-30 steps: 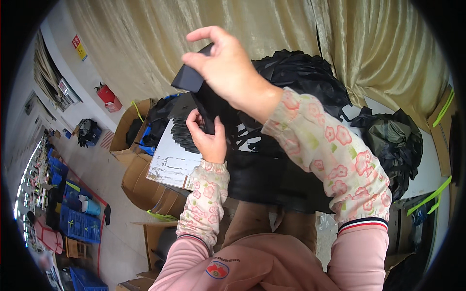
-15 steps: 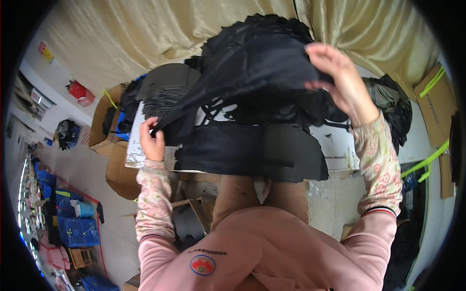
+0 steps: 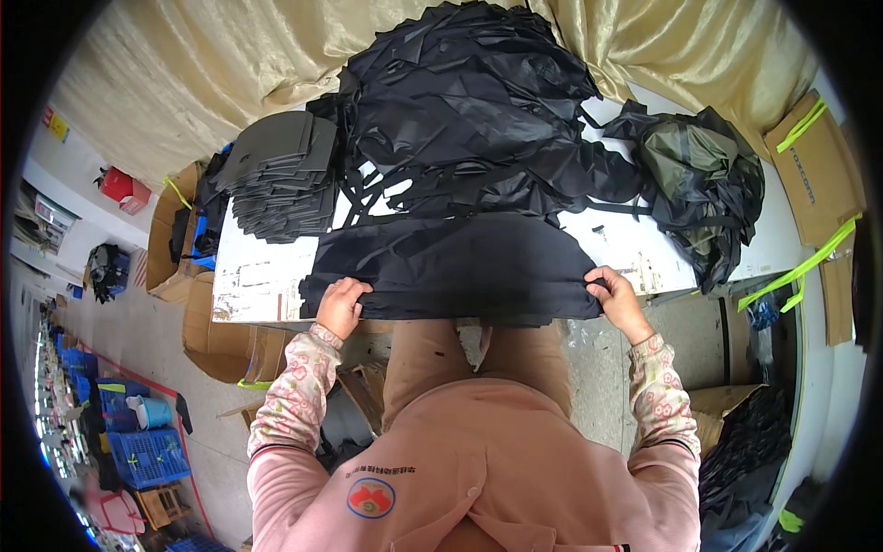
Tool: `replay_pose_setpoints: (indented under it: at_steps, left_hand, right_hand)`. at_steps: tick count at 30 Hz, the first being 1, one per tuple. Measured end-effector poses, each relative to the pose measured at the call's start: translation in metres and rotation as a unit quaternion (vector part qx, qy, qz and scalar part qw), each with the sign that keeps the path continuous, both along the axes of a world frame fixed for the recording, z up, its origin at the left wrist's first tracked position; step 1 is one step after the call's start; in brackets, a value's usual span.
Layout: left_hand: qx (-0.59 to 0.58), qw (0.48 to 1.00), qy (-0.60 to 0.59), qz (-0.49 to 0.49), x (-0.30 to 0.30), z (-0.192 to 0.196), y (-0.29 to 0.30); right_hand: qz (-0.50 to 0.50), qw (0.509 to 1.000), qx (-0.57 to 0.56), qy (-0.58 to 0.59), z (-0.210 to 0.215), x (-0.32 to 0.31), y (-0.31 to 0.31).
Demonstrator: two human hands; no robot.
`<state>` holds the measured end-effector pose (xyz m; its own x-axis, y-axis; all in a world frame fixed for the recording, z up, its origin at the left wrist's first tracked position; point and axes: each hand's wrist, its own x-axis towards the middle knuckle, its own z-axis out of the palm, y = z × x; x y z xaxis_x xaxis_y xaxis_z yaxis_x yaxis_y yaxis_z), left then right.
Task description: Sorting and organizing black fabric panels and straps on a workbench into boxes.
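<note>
Left hand (image 3: 342, 306) and right hand (image 3: 618, 299) are pinching the black cloth (image 3: 451, 267) flat | we are judging spreading nearly done | pile (image 3: 469, 101) at 12 o'clock waiting

A stack of dark grey foam panels (image 3: 280, 175) sits beside brown cardboard boxes (image 3: 198, 276), blue plastic crates (image 3: 138, 451) and a gold curtain (image 3: 184, 74).

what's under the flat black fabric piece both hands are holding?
The white table shows bare left of the black fabric piece. Left hand and right hand grip its near corners. Anything beneath it is covered.
</note>
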<state>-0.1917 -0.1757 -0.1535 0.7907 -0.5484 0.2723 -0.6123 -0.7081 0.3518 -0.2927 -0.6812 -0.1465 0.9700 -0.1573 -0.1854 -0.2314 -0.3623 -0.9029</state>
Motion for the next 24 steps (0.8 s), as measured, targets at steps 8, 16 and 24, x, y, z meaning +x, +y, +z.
replay_pose_setpoints:
  at_steps: [8, 16, 24]
  left_hand:
    - [0.008, 1.0, 0.009, -0.01, 0.008, 0.004, -0.005]
    - [0.015, 1.0, 0.0, 0.008, 0.026, -0.003, 0.046]
    - [0.026, 0.992, -0.055, 0.107, 0.035, 0.017, 0.103]
  right_hand:
    - [0.114, 0.877, -0.396, -0.248, 0.064, 0.011, 0.064]
    - [0.392, 0.807, -0.411, -0.161, 0.039, 0.004, 0.108]
    - [0.424, 0.797, -0.416, -0.11, 0.044, 0.014, 0.114]
